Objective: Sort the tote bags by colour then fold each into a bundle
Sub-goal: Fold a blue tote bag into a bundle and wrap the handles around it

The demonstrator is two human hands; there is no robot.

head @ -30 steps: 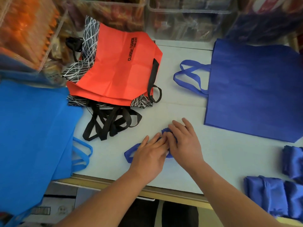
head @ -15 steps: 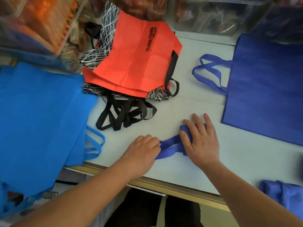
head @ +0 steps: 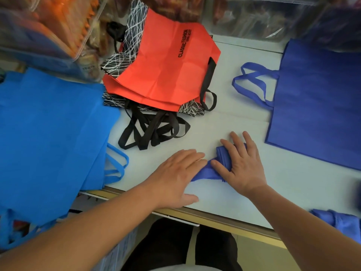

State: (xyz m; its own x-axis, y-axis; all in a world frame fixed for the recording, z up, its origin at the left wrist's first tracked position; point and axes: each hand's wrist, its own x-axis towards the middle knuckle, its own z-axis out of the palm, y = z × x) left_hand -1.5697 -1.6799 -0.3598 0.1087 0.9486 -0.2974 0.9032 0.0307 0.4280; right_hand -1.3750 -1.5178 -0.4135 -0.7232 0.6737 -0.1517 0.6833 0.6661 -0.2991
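A small folded dark blue tote bundle (head: 221, 153) lies near the front of the white table (head: 244, 200). My right hand (head: 242, 165) presses flat on it with fingers spread. The bundle's strap (head: 205, 174) runs out to the left, and my left hand (head: 175, 173) lies flat over its end, fingers straight. A flat dark blue tote (head: 316, 106) is spread at the right. Red totes (head: 166, 69) lie stacked on black-and-white patterned ones (head: 121, 59) at the back. Light blue totes (head: 48, 133) overhang the table's left edge.
A tangle of black handles (head: 152, 130) lies just beyond my left hand. Another folded dark blue bundle (head: 340, 222) sits at the front right corner. Clear storage bins (head: 254, 16) line the back of the table.
My left hand slid left off the bundle, drawing the strap out, and now lies flat on it. My right hand stayed pressing on the bundle.
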